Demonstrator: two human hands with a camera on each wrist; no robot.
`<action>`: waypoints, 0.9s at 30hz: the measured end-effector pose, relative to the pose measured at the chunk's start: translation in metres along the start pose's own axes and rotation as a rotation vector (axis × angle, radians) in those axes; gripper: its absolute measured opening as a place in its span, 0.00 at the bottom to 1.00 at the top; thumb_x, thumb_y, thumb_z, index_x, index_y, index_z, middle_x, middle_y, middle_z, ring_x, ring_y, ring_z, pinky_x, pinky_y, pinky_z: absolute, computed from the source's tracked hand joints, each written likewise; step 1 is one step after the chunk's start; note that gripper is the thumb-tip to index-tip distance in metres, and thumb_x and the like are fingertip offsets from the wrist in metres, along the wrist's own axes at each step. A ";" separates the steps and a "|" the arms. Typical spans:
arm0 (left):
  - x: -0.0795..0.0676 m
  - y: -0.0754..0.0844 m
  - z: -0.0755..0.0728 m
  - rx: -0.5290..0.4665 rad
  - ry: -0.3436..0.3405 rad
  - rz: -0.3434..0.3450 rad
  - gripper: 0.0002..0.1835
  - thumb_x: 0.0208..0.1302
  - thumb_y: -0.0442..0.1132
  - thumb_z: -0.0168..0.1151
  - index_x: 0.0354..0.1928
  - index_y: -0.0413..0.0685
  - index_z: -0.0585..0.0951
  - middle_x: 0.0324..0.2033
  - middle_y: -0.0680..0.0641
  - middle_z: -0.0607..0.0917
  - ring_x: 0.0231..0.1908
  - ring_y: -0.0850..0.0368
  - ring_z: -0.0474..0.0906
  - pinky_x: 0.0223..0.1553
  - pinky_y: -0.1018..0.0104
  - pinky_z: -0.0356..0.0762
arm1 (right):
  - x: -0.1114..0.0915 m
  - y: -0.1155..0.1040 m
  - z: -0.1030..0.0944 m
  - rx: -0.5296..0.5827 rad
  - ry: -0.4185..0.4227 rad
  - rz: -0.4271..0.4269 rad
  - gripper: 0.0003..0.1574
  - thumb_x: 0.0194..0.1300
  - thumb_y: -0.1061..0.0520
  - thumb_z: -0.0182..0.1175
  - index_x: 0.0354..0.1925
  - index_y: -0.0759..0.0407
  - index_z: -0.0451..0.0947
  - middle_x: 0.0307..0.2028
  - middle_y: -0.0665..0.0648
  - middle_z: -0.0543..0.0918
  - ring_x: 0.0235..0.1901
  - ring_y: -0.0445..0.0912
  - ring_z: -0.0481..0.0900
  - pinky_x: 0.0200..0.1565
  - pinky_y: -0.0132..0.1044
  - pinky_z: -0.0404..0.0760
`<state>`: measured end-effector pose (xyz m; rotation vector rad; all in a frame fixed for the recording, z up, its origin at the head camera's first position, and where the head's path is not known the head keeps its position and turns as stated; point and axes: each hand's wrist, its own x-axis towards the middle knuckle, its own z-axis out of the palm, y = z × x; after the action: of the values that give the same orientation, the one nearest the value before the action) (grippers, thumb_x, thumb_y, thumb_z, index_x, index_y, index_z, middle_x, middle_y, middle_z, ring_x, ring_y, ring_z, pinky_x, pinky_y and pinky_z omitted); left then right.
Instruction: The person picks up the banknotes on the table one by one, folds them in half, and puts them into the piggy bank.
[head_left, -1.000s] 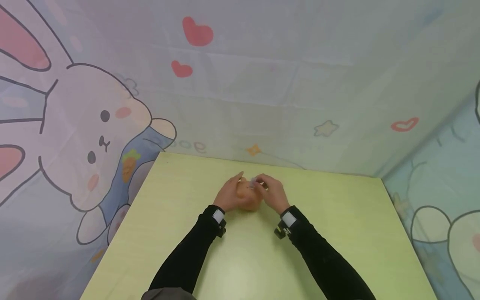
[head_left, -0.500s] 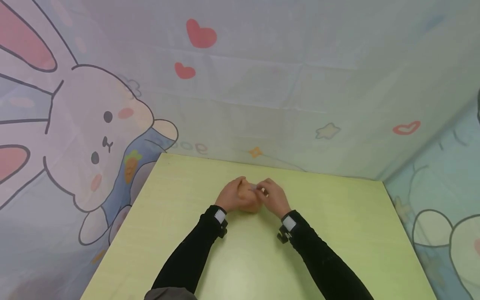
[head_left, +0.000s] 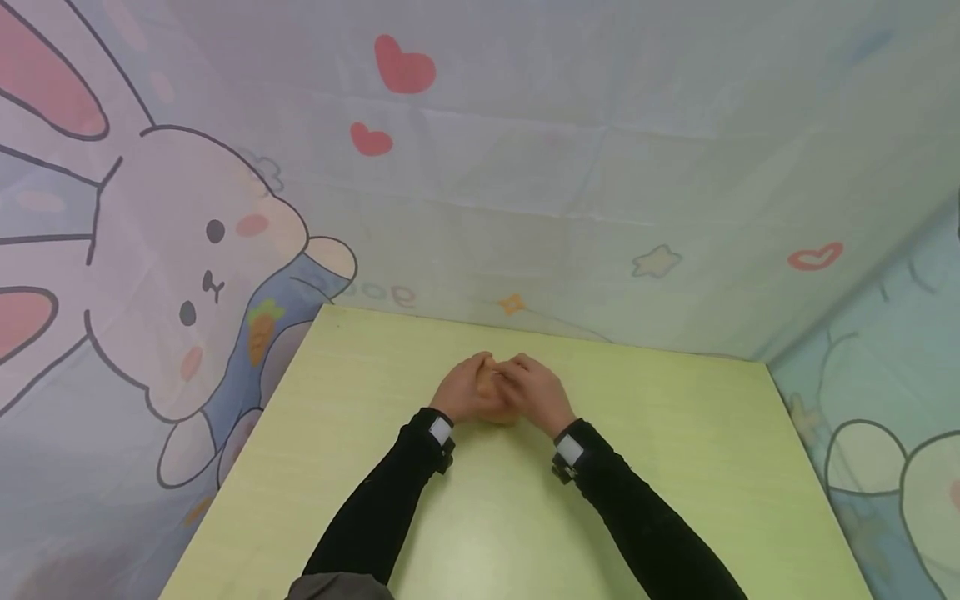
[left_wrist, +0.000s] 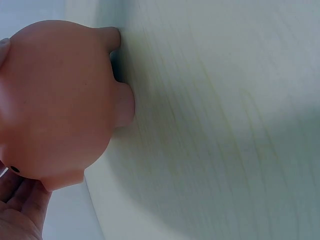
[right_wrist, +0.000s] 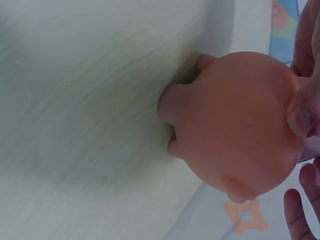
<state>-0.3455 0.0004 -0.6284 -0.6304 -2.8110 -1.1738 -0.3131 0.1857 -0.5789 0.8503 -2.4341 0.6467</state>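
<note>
An orange-pink piggy bank [head_left: 489, 385] stands on the table between both hands, feet down, its snout toward the left. My left hand [head_left: 457, 392] grips it from the left, its thumb [right_wrist: 301, 120] on the body and fingers behind the snout in the left wrist view. My right hand [head_left: 538, 395] bends over the pig's top. Its fingers pinch a thin pale piece [right_wrist: 313, 145], looking like a folded banknote, close against the top; just a sliver shows in the right wrist view, none in the head view. Whether it enters a slot is hidden.
A pale yellow-green table [head_left: 660, 450] lies under the hands. Behind it hangs a printed backdrop [head_left: 525, 192] with hearts and a rabbit, meeting the table's far edge. Another printed sheet [head_left: 900, 350] hangs along the right side.
My right hand has moved slightly left, closer over the pig's top. The pale piece, seen earlier between its fingertips, is now covered in the head view. My left hand keeps its grip.
</note>
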 end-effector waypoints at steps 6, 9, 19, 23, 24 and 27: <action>0.000 0.000 0.003 0.005 0.003 0.015 0.44 0.47 0.64 0.69 0.64 0.53 0.69 0.56 0.49 0.78 0.54 0.54 0.74 0.55 0.57 0.73 | -0.003 0.009 0.003 -0.081 0.000 -0.065 0.15 0.54 0.63 0.69 0.42 0.53 0.84 0.35 0.52 0.77 0.33 0.46 0.78 0.35 0.38 0.80; -0.002 0.006 0.001 -0.009 -0.004 0.004 0.45 0.46 0.63 0.71 0.64 0.51 0.69 0.56 0.47 0.78 0.54 0.52 0.75 0.55 0.56 0.73 | -0.011 0.013 0.001 -0.073 0.012 -0.050 0.14 0.55 0.62 0.69 0.42 0.54 0.84 0.35 0.52 0.78 0.33 0.46 0.78 0.34 0.39 0.79; -0.003 0.018 -0.004 -0.013 -0.036 -0.028 0.54 0.42 0.71 0.69 0.68 0.46 0.66 0.61 0.45 0.75 0.60 0.47 0.71 0.58 0.53 0.71 | -0.039 0.017 0.001 0.022 0.035 0.032 0.13 0.60 0.56 0.66 0.45 0.56 0.85 0.42 0.55 0.79 0.43 0.48 0.78 0.41 0.41 0.79; -0.004 0.017 -0.002 -0.002 -0.046 -0.028 0.53 0.44 0.69 0.69 0.68 0.46 0.65 0.62 0.45 0.74 0.61 0.46 0.70 0.59 0.53 0.71 | -0.044 0.016 0.001 0.100 0.064 0.059 0.13 0.61 0.58 0.65 0.45 0.58 0.85 0.41 0.55 0.80 0.42 0.48 0.78 0.40 0.41 0.79; -0.005 0.017 -0.001 0.004 -0.051 -0.026 0.53 0.45 0.68 0.69 0.69 0.46 0.65 0.62 0.44 0.74 0.61 0.46 0.70 0.59 0.53 0.70 | -0.046 0.015 0.001 0.109 0.071 0.064 0.13 0.61 0.58 0.65 0.45 0.58 0.85 0.41 0.55 0.80 0.41 0.47 0.78 0.39 0.41 0.78; -0.005 0.016 0.000 0.025 -0.060 -0.016 0.53 0.45 0.69 0.69 0.69 0.45 0.64 0.62 0.44 0.74 0.61 0.46 0.70 0.59 0.54 0.70 | -0.048 0.014 0.001 0.111 0.092 0.073 0.13 0.61 0.58 0.65 0.45 0.57 0.85 0.40 0.54 0.80 0.39 0.46 0.78 0.36 0.40 0.79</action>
<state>-0.3347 0.0093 -0.6185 -0.6534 -2.8808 -1.1398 -0.2894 0.2157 -0.6111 0.7598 -2.3739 0.8359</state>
